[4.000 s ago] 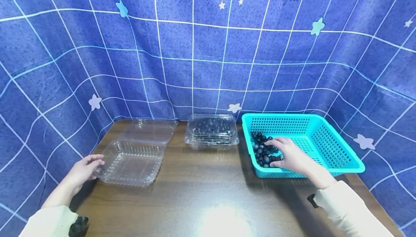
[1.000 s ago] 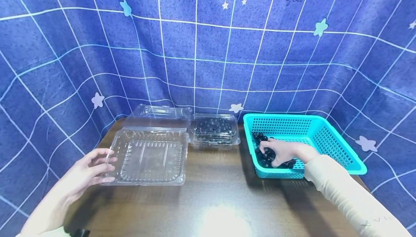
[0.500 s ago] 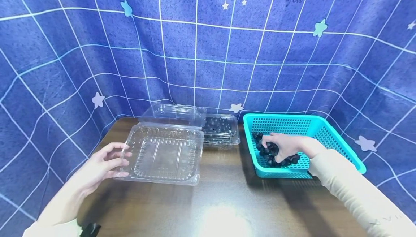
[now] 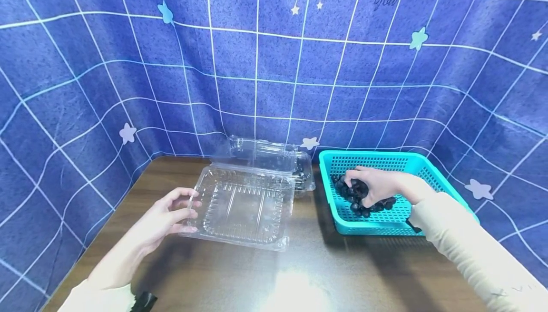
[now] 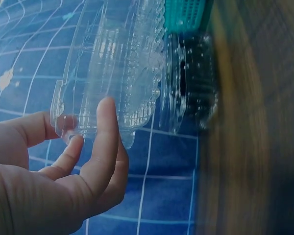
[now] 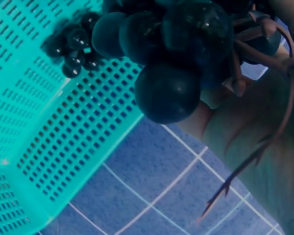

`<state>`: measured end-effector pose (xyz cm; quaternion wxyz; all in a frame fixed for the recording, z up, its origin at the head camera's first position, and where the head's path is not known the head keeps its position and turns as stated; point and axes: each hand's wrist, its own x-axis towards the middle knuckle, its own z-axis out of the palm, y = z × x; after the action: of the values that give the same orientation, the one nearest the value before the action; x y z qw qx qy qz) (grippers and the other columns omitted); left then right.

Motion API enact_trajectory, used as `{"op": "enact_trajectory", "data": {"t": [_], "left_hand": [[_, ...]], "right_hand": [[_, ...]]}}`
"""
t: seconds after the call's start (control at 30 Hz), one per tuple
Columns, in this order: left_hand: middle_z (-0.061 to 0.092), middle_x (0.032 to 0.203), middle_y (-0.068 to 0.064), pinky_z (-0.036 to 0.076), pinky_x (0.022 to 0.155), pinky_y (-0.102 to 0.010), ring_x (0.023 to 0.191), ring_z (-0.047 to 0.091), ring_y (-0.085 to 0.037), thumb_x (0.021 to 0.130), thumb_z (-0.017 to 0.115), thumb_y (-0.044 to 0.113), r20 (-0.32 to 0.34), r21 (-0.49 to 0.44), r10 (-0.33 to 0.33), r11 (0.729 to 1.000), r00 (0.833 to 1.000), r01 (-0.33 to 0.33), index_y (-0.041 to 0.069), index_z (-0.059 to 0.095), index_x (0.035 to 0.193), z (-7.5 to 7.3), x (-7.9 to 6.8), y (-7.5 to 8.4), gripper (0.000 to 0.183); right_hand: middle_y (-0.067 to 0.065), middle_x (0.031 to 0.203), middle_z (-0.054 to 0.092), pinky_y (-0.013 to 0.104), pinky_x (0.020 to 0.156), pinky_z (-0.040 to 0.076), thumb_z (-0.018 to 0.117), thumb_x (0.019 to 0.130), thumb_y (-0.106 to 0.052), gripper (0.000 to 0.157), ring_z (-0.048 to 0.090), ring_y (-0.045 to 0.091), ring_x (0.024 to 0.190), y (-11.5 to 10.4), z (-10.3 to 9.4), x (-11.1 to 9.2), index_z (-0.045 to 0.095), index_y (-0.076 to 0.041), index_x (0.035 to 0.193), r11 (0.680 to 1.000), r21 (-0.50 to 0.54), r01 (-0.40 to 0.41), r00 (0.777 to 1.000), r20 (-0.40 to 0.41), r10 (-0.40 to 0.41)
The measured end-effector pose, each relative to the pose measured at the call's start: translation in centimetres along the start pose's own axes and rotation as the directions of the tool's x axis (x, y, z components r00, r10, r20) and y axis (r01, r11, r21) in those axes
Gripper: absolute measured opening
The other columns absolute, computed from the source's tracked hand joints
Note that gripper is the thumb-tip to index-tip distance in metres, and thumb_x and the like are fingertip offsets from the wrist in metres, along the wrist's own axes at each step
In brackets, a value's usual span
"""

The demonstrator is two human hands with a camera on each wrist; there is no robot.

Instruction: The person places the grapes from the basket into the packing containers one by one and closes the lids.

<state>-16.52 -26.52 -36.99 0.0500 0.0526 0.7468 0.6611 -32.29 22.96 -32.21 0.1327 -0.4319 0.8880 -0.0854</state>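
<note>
My left hand point(image 4: 158, 221) pinches the left rim of an open clear plastic clamshell box point(image 4: 241, 209), with the lid folded back behind it. The box hangs tilted above the table, and nothing lies in it. In the left wrist view, the thumb and fingers point(image 5: 106, 127) are at the box's edge. On the right, my right hand point(image 4: 378, 186) grips a bunch of dark grapes point(image 4: 358, 191) at the turquoise basket point(image 4: 402, 229). Up close in the right wrist view, the round grapes point(image 6: 167, 93) and a bare brown stem point(image 6: 264, 142) show against the palm; the fingertips are mostly hidden.
Behind the raised box stands a closed clear clamshell point(image 4: 306, 171) with dark fruit inside, partly covered by the lid. More grapes point(image 6: 74, 46) lie in the basket. A blue gridded curtain point(image 4: 274, 88) surrounds the brown wooden table point(image 4: 222, 278) at the back and sides.
My left hand has lifted the open clamshell off the table and carried it right, towards the basket. My right hand has closed round the grapes and shifted slightly, staying at the basket.
</note>
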Motion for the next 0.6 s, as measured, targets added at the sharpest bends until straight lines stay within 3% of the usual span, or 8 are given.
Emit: {"op": "enact_trajectory", "data": {"t": [0.4, 0.6], "left_hand": [[0.047, 0.123, -0.026, 0.058, 0.075, -0.044, 0.095, 0.056, -0.023, 0.087, 0.058, -0.001, 0.005, -0.044, -0.056, 0.997, 0.998, 0.056, -0.002, 0.038, 0.127, 3.0, 1.2, -0.4, 0.045], [0.046, 0.124, -0.027, 0.058, 0.075, -0.043, 0.098, 0.055, -0.026, 0.086, 0.057, -0.001, 0.016, -0.047, -0.084, 0.995, 0.996, 0.085, -0.003, 0.037, 0.128, 3.9, 1.6, -1.0, 0.046]], "right_hand": [[0.0, 0.099, 0.046, 0.029, 0.07, 0.04, 0.072, 0.063, -0.007, 0.045, 0.042, 0.016, 0.085, -0.9, -2.7, -0.7, 0.046, -0.019, 0.098, 0.999, -0.036, 0.033, 0.997, -0.074, -0.036], [0.0, 0.1, 0.046, 0.028, 0.07, 0.043, 0.073, 0.063, -0.007, 0.047, 0.045, 0.016, 0.086, -1.9, -3.7, -1.2, 0.047, -0.019, 0.1, 0.997, -0.06, 0.056, 0.988, -0.138, -0.064]]}}
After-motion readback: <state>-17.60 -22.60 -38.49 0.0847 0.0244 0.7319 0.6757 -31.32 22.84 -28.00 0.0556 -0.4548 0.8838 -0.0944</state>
